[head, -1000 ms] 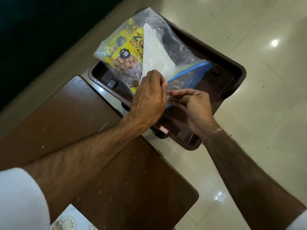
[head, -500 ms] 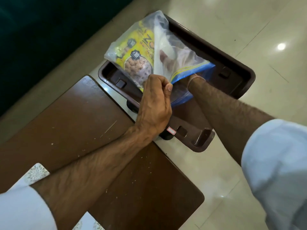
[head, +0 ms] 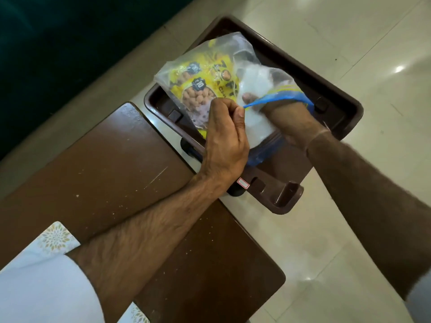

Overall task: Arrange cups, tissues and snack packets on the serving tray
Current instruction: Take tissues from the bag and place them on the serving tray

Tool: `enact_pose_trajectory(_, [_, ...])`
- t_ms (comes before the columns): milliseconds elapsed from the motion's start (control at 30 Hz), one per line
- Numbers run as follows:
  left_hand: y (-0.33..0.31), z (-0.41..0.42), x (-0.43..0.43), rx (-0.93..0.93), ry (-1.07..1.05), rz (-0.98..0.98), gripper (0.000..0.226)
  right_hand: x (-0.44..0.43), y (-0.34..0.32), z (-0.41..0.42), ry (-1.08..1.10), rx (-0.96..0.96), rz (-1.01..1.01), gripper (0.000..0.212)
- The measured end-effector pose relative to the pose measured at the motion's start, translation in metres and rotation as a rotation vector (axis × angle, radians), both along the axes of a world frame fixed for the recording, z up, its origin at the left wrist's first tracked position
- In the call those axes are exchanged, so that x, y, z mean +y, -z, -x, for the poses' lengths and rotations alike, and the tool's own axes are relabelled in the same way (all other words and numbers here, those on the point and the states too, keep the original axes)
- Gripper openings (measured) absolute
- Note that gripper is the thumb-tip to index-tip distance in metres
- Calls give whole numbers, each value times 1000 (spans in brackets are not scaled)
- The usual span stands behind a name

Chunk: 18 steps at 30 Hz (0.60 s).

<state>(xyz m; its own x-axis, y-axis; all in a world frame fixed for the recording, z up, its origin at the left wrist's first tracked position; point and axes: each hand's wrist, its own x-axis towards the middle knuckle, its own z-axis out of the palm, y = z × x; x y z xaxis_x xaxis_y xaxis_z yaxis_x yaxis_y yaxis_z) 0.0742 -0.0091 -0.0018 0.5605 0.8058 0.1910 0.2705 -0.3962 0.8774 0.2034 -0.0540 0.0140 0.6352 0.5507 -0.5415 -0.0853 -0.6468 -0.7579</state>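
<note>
A clear zip bag (head: pixel 221 57) with a blue zip edge lies over the dark brown serving tray (head: pixel 335 92). Inside it are yellow snack packets (head: pixel 198 89) and white tissues (head: pixel 258 78). My left hand (head: pixel 225 141) pinches the near edge of the bag's mouth and holds it up. My right hand (head: pixel 289 117) is pushed into the bag's mouth, fingers partly hidden by the plastic, closed on the white tissues, which partly stick out of the opening near my wrist. No cups are in view.
The tray stands on a glossy light tiled floor (head: pixel 349 229). A dark wooden table top (head: pixel 105 183) lies under my left forearm, touching the tray's near left side. A dark wall area (head: pixel 58 43) fills the upper left.
My right hand went from the bag's edge deep into the bag, then drew back toward the mouth with the tissues. My left hand keeps holding the bag's edge.
</note>
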Motion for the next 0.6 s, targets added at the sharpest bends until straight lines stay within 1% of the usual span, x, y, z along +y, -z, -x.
enact_pose_trajectory(67, [-2, -1, 0, -6, -50, 59, 7, -18, -9, -2, 37, -37, -46, 24])
enact_pose_trajectory(133, [-7, -3, -3, 12, -73, 102, 9, -48, -22, -1, -19, -103, -70, 37])
enact_pose_trajectory(167, [-6, -3, -3, 21, -75, 121, 10, -62, -31, 0, -20, -95, -85, 40])
enact_pose_trajectory(200, [-7, -3, -4, 38, -64, 150, 10, -73, -39, 1, -9, -71, -117, 41])
enact_pose_trajectory(267, [-12, 0, -9, 73, -33, 232, 10, -97, -56, 6, -12, 6, -191, 35])
enact_pose_trajectory(367, [-32, 16, -19, 70, 16, 376, 11, -126, -80, 18, 43, 188, -281, 29])
enact_pose_trajectory(433, [-52, 40, -28, 14, 89, 532, 21, -137, -88, 31, 82, 311, -315, 28])
enact_pose_trajectory(500, [-74, 74, -36, -91, 230, 763, 29, -141, -91, 49, 103, 383, -320, 28])
enact_pose_trajectory(533, [-83, 91, -40, -128, 314, 868, 31, -142, -90, 58, 107, 407, -307, 32])
enact_pose_trajectory(567, [-91, 109, -43, -109, 378, 909, 34, -141, -89, 68, 104, 421, -281, 39])
enact_pose_trajectory(600, [-97, 125, -47, -41, 413, 880, 39, -139, -87, 79, 96, 422, -247, 44])
